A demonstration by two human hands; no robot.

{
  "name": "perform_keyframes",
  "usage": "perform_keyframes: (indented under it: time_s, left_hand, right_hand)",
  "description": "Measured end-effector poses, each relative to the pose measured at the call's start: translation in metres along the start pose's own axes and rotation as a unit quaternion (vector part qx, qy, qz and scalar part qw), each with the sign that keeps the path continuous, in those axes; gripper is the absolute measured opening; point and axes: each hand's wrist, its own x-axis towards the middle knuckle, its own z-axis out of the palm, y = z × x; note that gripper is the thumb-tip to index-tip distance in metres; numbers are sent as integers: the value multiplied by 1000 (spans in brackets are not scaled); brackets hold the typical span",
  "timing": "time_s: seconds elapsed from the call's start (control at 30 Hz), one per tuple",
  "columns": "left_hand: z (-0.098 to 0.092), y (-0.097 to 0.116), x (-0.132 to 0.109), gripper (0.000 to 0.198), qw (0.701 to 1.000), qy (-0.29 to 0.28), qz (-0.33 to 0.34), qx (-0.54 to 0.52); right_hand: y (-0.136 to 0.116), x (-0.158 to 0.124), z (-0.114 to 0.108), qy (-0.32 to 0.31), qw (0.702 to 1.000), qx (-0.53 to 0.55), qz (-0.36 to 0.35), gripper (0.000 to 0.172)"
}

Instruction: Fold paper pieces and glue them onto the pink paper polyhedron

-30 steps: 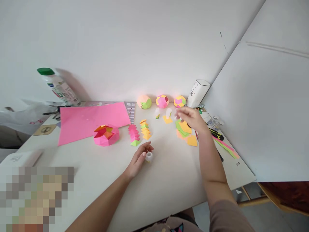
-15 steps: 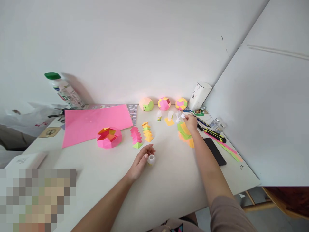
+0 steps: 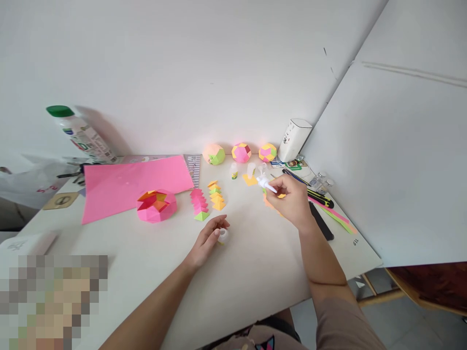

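Observation:
My left hand (image 3: 205, 241) curls round a small open glue bottle (image 3: 224, 235), which stands upright on the white table with its bare mouth up. Raised over the table at the right, my right hand (image 3: 295, 200) pinches a white pointed nozzle cap (image 3: 269, 185). Beneath that hand lie green and orange paper pieces (image 3: 272, 204), partly hidden. Left of my left hand are a row of folded pink paper units (image 3: 198, 201), a row of orange ones (image 3: 216, 195) and a pink paper ball (image 3: 156, 213) with an open top.
Three finished paper balls, including a pink one (image 3: 241, 152), line the wall beside a white container (image 3: 295, 140). A small bottle (image 3: 234, 171) stands before them. Cutters (image 3: 321, 198), paper strips and a black phone (image 3: 321, 222) lie right. Pink sheet (image 3: 134, 184) and green-capped bottle (image 3: 85, 136) are left.
My right hand has come back toward me from the far small bottles, bringing the white nozzle cap. The left hand stays at the glue bottle; the view has shifted slightly right.

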Motion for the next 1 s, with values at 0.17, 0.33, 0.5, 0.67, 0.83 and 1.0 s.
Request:
perform_keyframes:
  time_s: [0.17,0.33,0.5,0.67,0.83,1.0]
  left_hand:
    - [1,2,-1,51,1000,6,-4,7]
    - [0,3,-1,51,1000,5,-13,10]
    - [0,2,0,50,1000,5,-8,1]
    - [-1,1,2,49,1000,10,-4,-6]
    - [-2,0,3,48,1000,8,-4,-21]
    - [-2,-1,2,48,1000,7,-10,-26]
  right_hand:
    - [-14,-7,-2,-2,998,-56,-38,10]
    - [50,21,3,-57,983,-167,57,7]
    - [140,53,21,-127,933,-293,166,16]
    - [176,74,31,-214,915,-302,161,23]
    - [186,104,46,-258,909,-291,152,35]
    - [192,112,67,-285,901,-288,157,24]
